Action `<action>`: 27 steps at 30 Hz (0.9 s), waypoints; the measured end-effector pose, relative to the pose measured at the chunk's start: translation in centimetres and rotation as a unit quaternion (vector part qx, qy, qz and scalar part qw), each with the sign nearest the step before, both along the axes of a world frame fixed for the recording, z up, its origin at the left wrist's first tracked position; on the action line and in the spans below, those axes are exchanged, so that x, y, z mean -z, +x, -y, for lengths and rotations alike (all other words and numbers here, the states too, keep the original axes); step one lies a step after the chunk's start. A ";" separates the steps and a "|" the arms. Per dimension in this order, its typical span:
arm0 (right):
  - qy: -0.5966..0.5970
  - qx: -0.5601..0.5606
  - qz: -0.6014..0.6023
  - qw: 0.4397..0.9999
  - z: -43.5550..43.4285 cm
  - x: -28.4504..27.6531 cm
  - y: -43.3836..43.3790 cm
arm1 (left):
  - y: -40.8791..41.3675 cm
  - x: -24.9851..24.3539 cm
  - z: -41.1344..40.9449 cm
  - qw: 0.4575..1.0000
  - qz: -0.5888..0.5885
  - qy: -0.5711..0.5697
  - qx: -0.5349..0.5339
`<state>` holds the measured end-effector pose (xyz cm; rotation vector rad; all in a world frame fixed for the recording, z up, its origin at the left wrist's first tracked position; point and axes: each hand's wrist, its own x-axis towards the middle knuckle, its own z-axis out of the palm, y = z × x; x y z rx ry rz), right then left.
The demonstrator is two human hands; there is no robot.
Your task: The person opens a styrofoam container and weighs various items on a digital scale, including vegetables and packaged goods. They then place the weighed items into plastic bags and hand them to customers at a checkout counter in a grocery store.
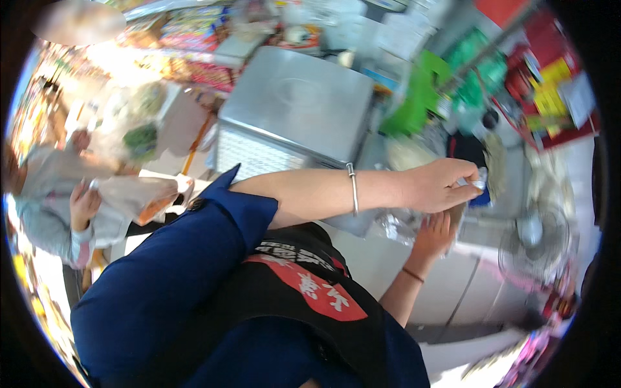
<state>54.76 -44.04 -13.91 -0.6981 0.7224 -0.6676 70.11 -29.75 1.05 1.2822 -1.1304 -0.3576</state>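
Observation:
My left hand (pixel 444 182), with a metal bangle (pixel 354 191) on its wrist, reaches across to the right. Its thumb and fingertips pinch a small, shiny whitish thing (pixel 480 180), too blurred to name. Just below it is my right hand (pixel 436 234), with a thin brown band (pixel 413 275) on the wrist. Its fingers rest against the edge of a flat brownish thing (pixel 456 219), mostly hidden; whether they grip it I cannot tell. Crumpled clear plastic (pixel 395 227) lies beside this hand. Dark cloth-like material (pixel 465 150) lies beyond my left hand.
A steel-topped weighing scale (pixel 296 102) with a keypad (pixel 254 150) stands ahead. Green plastic bags (pixel 417 97) hang by a metal pole (pixel 490 46). To the right are a red basket (pixel 577 133) and a fan (pixel 533 242). At left, another person (pixel 53 203) holds a plastic bag (pixel 138 194).

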 end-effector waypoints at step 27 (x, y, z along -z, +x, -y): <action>-0.089 -0.740 0.009 0.667 -35.2 -5.4 16.4 | -1.8 -4.7 -41.4 0.912 -0.108 -0.304 -0.254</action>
